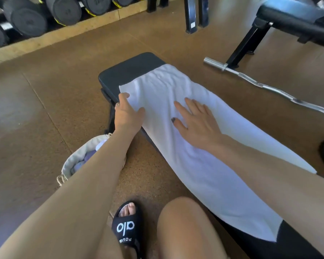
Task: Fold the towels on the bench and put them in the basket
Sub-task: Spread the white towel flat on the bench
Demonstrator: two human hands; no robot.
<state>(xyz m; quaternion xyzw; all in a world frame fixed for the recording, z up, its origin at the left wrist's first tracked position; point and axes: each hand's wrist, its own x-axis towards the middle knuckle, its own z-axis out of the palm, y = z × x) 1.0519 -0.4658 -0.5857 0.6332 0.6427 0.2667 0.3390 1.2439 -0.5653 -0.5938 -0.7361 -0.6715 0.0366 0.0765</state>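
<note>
One white towel [195,146] is lying lengthwise along the black bench [127,71], under both hands. Right hand [196,124] is pressing flat on it, fingers spread. Left hand [126,114] is gripping its left edge. Basket [73,163] is sitting below the left forearm.

Basket [68,163] partly behind left forearm [94,176]

Soft, even daylight; pale glare washes the floor [11,109] at left of frame, edges bow wide-angle, dumbbells [26,17] upper left slightly blurred
</note>
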